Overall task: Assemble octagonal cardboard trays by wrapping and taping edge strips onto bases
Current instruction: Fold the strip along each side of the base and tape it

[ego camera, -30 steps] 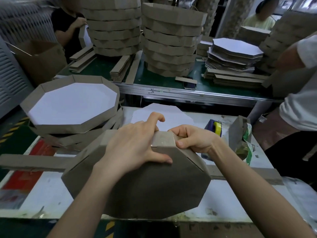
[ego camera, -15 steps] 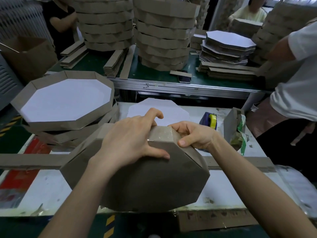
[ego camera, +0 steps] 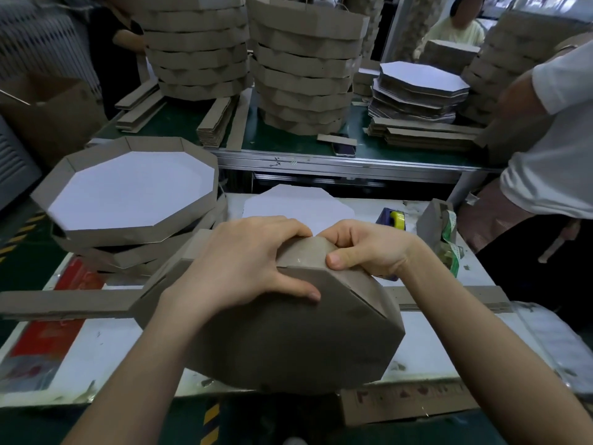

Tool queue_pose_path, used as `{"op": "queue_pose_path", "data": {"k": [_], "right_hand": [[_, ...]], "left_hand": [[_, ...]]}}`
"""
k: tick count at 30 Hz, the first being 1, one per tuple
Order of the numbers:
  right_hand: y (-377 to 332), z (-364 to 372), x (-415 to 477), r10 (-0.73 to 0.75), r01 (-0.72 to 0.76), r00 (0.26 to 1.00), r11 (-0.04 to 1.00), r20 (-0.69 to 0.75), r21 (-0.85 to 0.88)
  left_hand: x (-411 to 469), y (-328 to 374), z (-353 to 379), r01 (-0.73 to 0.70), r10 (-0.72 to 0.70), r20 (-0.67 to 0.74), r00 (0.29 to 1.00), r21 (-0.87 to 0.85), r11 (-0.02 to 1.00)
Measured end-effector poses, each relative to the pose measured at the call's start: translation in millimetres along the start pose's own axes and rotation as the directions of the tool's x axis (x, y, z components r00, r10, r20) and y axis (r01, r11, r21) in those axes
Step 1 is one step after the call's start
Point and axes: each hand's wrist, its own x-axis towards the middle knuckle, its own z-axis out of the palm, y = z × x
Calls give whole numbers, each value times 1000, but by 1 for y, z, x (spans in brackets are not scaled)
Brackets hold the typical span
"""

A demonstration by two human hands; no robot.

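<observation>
A brown octagonal cardboard tray (ego camera: 288, 342) is tilted up toward me at the table's front edge, its brown underside facing the camera. My left hand (ego camera: 237, 261) grips its top edge, fingers curled over the rim and thumb pressed on the base. My right hand (ego camera: 365, 248) pinches the same top edge just to the right, thumb on a shiny taped piece of the edge strip (ego camera: 305, 255). A long loose strip (ego camera: 64, 303) lies flat on the table behind the tray, running left and right.
Finished trays (ego camera: 128, 191) are stacked at the left. A white octagonal base (ego camera: 288, 203) lies behind my hands. A tape dispenser (ego camera: 393, 218) and a cardboard piece (ego camera: 433, 220) sit at the right. Tall tray stacks (ego camera: 305, 69) fill the far bench. A person (ego camera: 552, 162) stands at the right.
My left index finger has curled down over the rim, and both hands have closed in together on the top edge. The tray has tipped slightly nearer to me.
</observation>
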Motion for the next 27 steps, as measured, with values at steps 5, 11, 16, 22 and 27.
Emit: {"op": "queue_pose_path", "data": {"k": [5,11,16,22,27], "right_hand": [[-51,19,-17,16,-21,999,987,-30,-159],[-132,59,-48,-67,23,994,892,-83,-451],[-171,98,-52,-181,39,971,769,-158,-638],[-172,135,14,-416,-127,877,285,-242,-950],[-135,125,95,-544,-270,814,-46,-203,-962]], "left_hand": [[-10,5,-25,-128,119,-109,987,-82,988],[-16,20,-86,-322,274,-297,915,-125,939],[-28,18,-123,-400,358,-419,834,-12,916],[-39,-31,-125,-272,370,-536,758,256,928],[-35,-97,-101,-56,335,-562,756,454,889]]}}
